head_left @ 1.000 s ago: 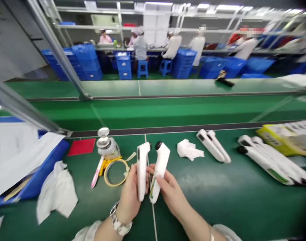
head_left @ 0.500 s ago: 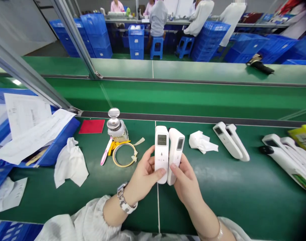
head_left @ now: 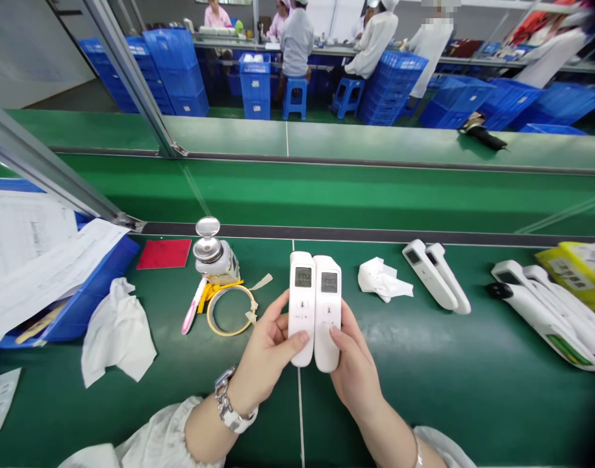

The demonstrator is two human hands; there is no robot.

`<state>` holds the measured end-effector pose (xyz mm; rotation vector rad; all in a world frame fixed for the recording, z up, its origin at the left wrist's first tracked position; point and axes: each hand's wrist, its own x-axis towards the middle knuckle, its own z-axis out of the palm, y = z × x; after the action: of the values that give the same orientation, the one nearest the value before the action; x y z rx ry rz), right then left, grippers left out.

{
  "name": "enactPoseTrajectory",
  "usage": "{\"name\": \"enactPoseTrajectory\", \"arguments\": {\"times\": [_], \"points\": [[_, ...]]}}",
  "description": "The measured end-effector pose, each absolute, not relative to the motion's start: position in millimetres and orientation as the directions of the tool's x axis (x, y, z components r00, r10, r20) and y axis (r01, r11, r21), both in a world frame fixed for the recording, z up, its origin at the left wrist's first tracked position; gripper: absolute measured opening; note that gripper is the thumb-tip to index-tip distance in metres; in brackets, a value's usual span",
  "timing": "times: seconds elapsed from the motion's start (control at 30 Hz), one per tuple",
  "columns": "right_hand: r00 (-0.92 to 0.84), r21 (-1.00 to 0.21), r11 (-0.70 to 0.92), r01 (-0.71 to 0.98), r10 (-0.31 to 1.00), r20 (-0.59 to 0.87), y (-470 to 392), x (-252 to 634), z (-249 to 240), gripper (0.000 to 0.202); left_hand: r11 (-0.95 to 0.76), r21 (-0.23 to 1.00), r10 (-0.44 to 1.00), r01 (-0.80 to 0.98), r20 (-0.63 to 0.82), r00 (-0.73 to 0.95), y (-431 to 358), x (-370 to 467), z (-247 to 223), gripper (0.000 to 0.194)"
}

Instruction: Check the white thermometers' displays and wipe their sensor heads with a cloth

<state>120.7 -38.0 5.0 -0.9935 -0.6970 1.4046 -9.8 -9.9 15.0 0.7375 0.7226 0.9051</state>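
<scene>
Side by side over the green table (head_left: pixel 424 390), two white handheld thermometers face me with their grey displays up. My left hand (head_left: pixel 265 351) is closed round the left thermometer (head_left: pixel 302 312), its thumb on the lower front. The right thermometer (head_left: pixel 327 312) is in my right hand (head_left: pixel 358 364), with the thumb near its button. Their inner edges touch or nearly touch. Crumpled white tissue (head_left: pixel 382 279) lies to the right, beyond my right hand. Two more white thermometers (head_left: pixel 436 276) lie further right.
Several thermometers (head_left: pixel 545 312) and a yellow package (head_left: pixel 570 273) lie at far right. Left are a tape roll (head_left: pixel 210 312), metal-lidded bottle (head_left: pixel 222 263), pink-and-white tool (head_left: pixel 194 305), red card (head_left: pixel 164 254), white cloth (head_left: pixel 117 335) and blue bin with papers (head_left: pixel 90 305). People work behind.
The right thermometer has turned from an angled position to face me, flush beside the left one. The camera view has shifted slightly, so the table items appear further left.
</scene>
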Motion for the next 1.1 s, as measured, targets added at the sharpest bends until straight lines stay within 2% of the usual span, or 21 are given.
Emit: {"name": "enactPoseTrajectory", "arguments": {"times": [0.07, 0.2, 0.43, 1.1], "points": [[0.076, -0.891, -0.112, -0.439, 0.984, -0.161, -39, 119, 5, 0.046, 0.413, 0.815, 0.878, -0.407, -0.237, 0.415, -10, -10, 14, 0.06], [0.1, -0.946, -0.105, -0.308, 0.985, -0.142, -41, 115, 9, 0.054, 0.334, 0.866, 0.932, -0.372, -0.244, 0.268, -9, -10, 12, 0.041], [0.115, -0.96, -0.109, -0.258, 0.983, -0.142, -39, 118, 10, 0.051, 0.445, 0.766, 0.88, -0.465, -0.276, 0.387, -8, -11, 19, 0.045], [0.102, -0.96, -0.07, -0.27, 0.99, -0.101, -39, 118, 19, 0.055, 0.483, 0.737, 0.875, -0.472, -0.39, 0.287, -10, -10, 12, 0.032]]}}
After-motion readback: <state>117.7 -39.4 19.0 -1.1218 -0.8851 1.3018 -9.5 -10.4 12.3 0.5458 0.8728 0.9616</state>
